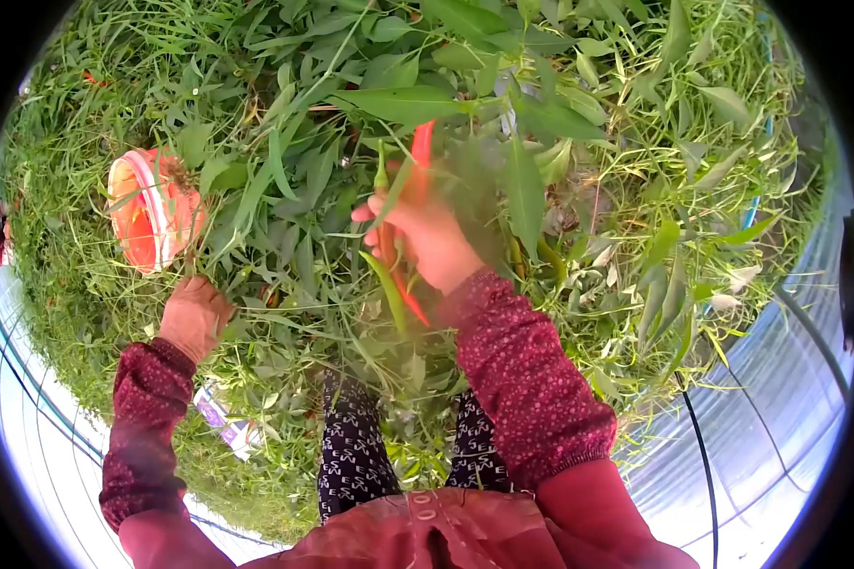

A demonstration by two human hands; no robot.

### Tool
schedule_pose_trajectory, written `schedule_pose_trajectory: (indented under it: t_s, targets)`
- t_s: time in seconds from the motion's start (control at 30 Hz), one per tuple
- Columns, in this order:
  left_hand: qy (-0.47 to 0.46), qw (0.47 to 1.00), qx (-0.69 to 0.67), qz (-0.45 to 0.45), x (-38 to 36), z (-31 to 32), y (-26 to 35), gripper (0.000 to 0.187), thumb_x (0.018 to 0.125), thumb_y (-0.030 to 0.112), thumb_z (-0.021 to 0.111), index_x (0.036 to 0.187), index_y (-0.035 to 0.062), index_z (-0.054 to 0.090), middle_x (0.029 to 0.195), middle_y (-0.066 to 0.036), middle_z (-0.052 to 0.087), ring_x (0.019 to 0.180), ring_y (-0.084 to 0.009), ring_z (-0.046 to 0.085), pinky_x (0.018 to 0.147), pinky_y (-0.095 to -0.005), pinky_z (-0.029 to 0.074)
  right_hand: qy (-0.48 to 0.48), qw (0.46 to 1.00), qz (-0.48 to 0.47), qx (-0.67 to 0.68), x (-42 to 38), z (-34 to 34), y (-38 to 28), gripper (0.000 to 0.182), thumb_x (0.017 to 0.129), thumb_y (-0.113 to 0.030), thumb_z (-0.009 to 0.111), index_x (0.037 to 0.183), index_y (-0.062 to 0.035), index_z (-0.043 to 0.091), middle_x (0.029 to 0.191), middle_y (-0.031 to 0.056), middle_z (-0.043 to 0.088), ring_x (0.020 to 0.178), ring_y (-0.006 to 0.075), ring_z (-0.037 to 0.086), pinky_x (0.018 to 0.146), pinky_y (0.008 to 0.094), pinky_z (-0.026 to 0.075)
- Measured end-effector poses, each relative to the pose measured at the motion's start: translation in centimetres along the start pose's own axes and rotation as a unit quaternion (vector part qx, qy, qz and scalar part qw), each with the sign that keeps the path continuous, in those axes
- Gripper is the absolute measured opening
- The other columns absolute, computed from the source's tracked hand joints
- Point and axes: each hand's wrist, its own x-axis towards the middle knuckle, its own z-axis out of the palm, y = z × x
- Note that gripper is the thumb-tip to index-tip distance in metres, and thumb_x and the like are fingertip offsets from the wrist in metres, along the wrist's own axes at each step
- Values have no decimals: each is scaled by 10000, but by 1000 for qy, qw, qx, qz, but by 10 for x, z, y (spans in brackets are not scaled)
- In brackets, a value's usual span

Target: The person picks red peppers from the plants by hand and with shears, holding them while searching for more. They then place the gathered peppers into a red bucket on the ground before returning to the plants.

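My right hand (432, 242) is closed around several chili peppers in the middle of the view. A red chili pepper (422, 150) sticks up past the fingers, and the red tip of a pepper (416, 307) hangs below them. Beside that tip dangles a green chili pepper (386, 288). Low on the left, my left hand (197, 313) has its fingers curled in among the stems and grass; what they grip is hidden. Just above it an orange-red bucket (157, 211) with a pale rim lies tipped on its side in the plants.
Leafy chili plants (531, 104) and tall grass surround both hands. More green peppers (550, 258) hang right of my right hand. A purple and white packet (226, 420) lies in the grass near my legs. Clear plastic sheeting (740, 417) with dark hoops stands at the right.
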Motion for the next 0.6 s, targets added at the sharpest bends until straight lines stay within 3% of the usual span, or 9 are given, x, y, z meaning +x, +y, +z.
schedule_pose_trajectory:
  t_s: [0.1,0.17,0.23,0.33,0.4,0.47,0.5,0.57,0.6]
  targets:
    - [-12,995,98,-5,-16,30,-12,125,730,137,609,804,42,640,927,-104,597,1023,-265,517,947,-379,385,-89,965,-102,224,24,1,-33,275,867,-230,599,1079,-85,497,857,98,621,681,174,592,559,327,507]
    - [-60,994,85,-37,-15,37,-8,191,730,104,592,906,45,641,1019,-128,592,1131,-270,481,989,-385,358,-66,973,-124,184,31,5,-66,317,863,-235,609,1115,-74,502,839,97,616,693,176,592,552,314,504]
    - [17,999,-27,-32,-7,37,-1,262,717,61,582,976,45,618,1008,-131,593,1124,-279,485,980,-392,369,-36,975,-212,62,33,4,-92,350,862,-250,615,1134,-60,503,849,78,611,678,153,585,531,286,492]
    - [93,978,-183,-31,17,5,12,287,722,2,560,1005,31,599,950,-117,612,865,-277,596,773,-357,488,-7,985,-130,-114,21,-2,-103,403,850,-246,634,1166,-42,488,887,57,605,704,116,575,555,284,493]
    - [93,890,-438,-86,32,-22,23,211,789,-1,525,988,9,596,905,-97,624,761,-224,631,661,-304,517,-39,972,-118,-199,30,-15,-78,421,846,-256,624,1181,-40,487,892,54,601,671,123,565,570,281,486]
    - [86,711,-690,-108,47,-65,35,174,861,22,477,987,-10,594,886,-88,630,775,-170,635,649,-264,518,-66,953,-104,-277,27,-18,-63,440,842,-267,613,1196,-38,487,897,51,596,638,129,554,586,279,480]
    - [83,606,-785,-102,55,-95,42,185,882,32,456,996,-16,594,887,-84,633,797,-146,629,663,-253,516,-48,956,-10,-291,22,-14,-59,405,841,-249,630,1154,-19,515,849,32,591,678,101,553,622,280,483]
    - [181,582,-792,-40,85,-126,57,219,878,12,428,1010,-12,601,888,-78,634,797,-155,631,678,-262,520,-28,949,82,-302,22,-19,-38,370,840,-230,646,1112,0,544,801,13,585,717,73,552,658,281,486]
    - [186,631,-754,7,107,-128,56,216,875,26,442,1014,-11,603,900,-97,637,799,-174,631,690,-273,520,-31,973,-28,-229,32,-37,-10,371,845,-248,633,1103,1,541,807,18,584,722,85,562,660,273,484]
